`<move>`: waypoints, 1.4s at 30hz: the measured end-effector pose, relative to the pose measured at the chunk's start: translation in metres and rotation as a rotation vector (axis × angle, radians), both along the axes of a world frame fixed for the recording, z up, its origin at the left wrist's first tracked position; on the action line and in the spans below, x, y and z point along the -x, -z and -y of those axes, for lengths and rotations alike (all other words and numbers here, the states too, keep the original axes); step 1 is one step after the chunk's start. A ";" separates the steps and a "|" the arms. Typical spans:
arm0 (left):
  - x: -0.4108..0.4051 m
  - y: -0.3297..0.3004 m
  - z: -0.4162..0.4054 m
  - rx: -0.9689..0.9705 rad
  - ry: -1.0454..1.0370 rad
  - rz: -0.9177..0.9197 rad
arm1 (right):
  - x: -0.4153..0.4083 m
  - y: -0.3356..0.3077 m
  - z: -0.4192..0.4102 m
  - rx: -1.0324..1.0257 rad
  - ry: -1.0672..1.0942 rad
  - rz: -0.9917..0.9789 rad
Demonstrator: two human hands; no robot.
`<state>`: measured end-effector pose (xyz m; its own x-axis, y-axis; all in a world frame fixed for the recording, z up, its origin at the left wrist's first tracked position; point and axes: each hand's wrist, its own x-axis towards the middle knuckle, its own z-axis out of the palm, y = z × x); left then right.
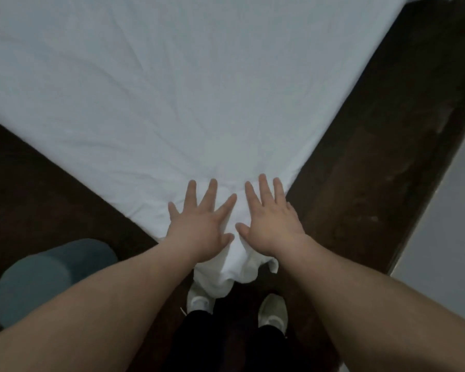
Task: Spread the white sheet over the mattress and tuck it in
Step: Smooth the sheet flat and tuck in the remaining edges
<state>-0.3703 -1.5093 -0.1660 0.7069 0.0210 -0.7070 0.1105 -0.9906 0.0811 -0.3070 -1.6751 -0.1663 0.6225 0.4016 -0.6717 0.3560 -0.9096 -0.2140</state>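
1. Closest in: two pale shoes (pixel 273 310) on the dark floor (pixel 360 170), black trouser legs above them, right at the bed corner.
2. Blurry teal round thing (pixel 46 277) off to the left, can't tell what exactly.
3. Loose bunch of white sheet (pixel 145 103) hanging off the corner, not tucked yet, dangling over the left shoe.
4. Left hand (pixel 202 224) and right hand (pixel 270 221) pressed flat on the sheet at the corner, fingers fully spread, gripping nothing, thumbs nearly touching.
5. Further out: sheet lying across the whole mattress, lightly wrinkled, creases fanning from the corner.
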 end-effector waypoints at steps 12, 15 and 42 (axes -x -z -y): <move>-0.020 -0.018 -0.039 0.016 -0.158 0.018 | -0.027 -0.023 -0.017 -0.034 -0.021 0.122; 0.000 -0.027 -0.046 0.059 -0.130 -0.191 | -0.001 -0.025 -0.015 0.139 -0.078 -0.108; 0.024 -0.511 -0.454 0.109 -0.521 0.498 | -0.054 -0.502 -0.434 -0.323 0.029 0.334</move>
<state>-0.3944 -1.0552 0.3454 0.8630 0.3900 -0.3210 0.4894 -0.8030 0.3401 -0.2526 -1.2406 0.3353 0.7976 0.5364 -0.2761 0.4290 -0.8260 -0.3655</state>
